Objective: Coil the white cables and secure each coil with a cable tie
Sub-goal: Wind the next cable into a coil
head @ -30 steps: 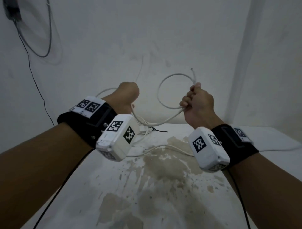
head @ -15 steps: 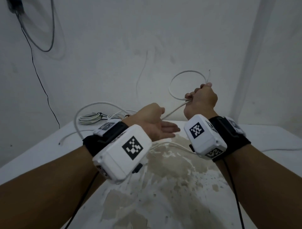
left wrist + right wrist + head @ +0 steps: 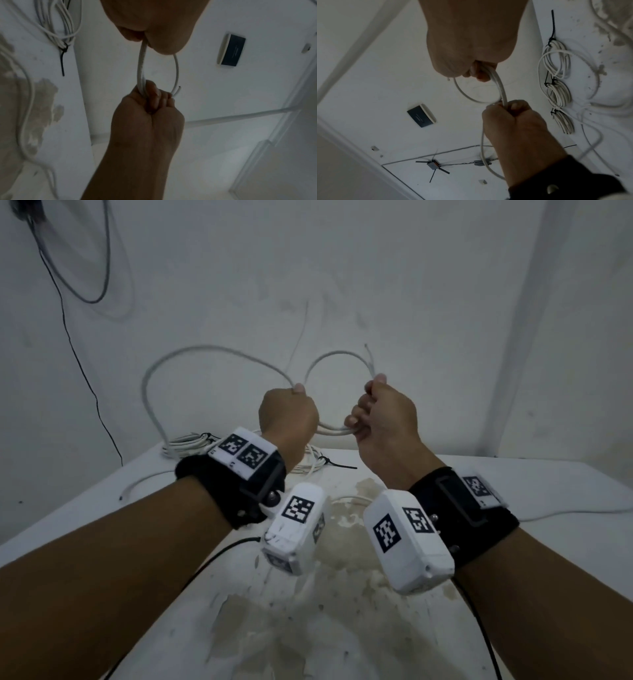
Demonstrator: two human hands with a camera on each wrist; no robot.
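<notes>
My left hand (image 3: 288, 414), open and low over the table half a second ago, is now raised and fisted around the white cable (image 3: 191, 354), close beside my right hand (image 3: 383, 414). A big new loop arcs up to the left. My right hand sits a little lower than before.

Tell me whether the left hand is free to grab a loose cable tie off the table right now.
Probably not: the left hand grips the white cable, as does the right hand, mid-coil above the table.
</notes>
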